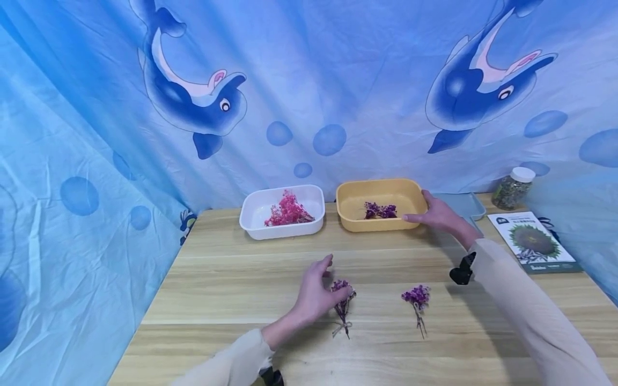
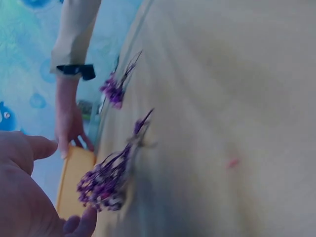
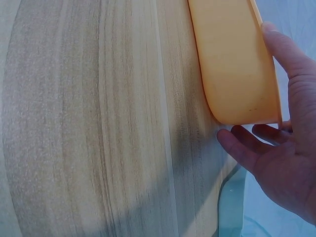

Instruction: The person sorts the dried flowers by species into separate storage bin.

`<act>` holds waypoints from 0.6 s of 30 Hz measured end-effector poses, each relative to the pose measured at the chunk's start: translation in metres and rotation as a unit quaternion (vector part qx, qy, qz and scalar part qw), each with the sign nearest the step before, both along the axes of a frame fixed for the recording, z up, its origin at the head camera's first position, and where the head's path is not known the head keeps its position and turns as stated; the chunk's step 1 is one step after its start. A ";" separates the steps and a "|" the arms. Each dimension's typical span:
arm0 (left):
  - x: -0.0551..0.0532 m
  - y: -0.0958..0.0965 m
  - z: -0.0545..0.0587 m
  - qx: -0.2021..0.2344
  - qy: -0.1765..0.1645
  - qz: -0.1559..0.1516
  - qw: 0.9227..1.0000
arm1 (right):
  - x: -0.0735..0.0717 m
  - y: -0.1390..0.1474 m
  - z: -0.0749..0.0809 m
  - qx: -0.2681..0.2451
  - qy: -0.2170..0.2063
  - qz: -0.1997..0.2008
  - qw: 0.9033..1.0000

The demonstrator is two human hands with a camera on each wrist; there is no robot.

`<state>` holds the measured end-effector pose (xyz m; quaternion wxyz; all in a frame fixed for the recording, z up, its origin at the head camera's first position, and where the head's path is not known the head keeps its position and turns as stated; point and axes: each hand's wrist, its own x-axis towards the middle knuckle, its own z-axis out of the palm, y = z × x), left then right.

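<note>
In the head view my left hand (image 1: pixel 314 295) reaches over a small bunch of dried purple flowers (image 1: pixel 343 310) tied with twine, its thumb over the blooms and its fingers apart. The left wrist view shows the bunch (image 2: pixel 111 180) beside the fingertips, not gripped; contact is hard to tell. My right hand (image 1: pixel 440 213) holds the right end of a yellow plastic tub (image 1: pixel 379 225), thumb on the rim. In the right wrist view its fingers (image 3: pixel 242 148) bend around the end of the tub (image 3: pixel 234 64). Purple dried flowers (image 1: pixel 380 210) lie inside that tub.
Left of the yellow tub stands a white tub (image 1: pixel 285 231) with pink dried flowers (image 1: pixel 288 209). A second tied purple bunch (image 1: pixel 417 303) lies on the wooden table (image 1: pixel 217 300). At right are a light blue tray (image 1: pixel 458 203), a lidded jar (image 1: pixel 513 188) and a printed packet (image 1: pixel 533 241).
</note>
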<state>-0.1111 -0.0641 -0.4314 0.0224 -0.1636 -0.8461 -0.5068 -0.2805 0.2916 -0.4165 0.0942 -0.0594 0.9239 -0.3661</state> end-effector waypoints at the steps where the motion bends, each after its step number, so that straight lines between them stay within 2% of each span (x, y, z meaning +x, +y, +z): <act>1: 0.004 0.000 -0.002 -0.011 0.007 0.006 1.000 | 0.000 0.000 0.000 -0.001 0.000 -0.001 1.000; 5: 0.018 0.000 -0.009 -0.054 0.026 0.033 0.998 | 0.000 0.000 0.000 -0.003 0.002 -0.001 1.000; 9: 0.026 0.002 -0.013 -0.087 0.018 0.053 0.995 | 0.000 0.001 -0.001 -0.004 0.002 -0.003 1.000; 18: 0.031 0.009 -0.021 -0.154 -0.002 0.074 0.985 | -0.002 0.001 -0.003 -0.008 0.002 -0.005 1.000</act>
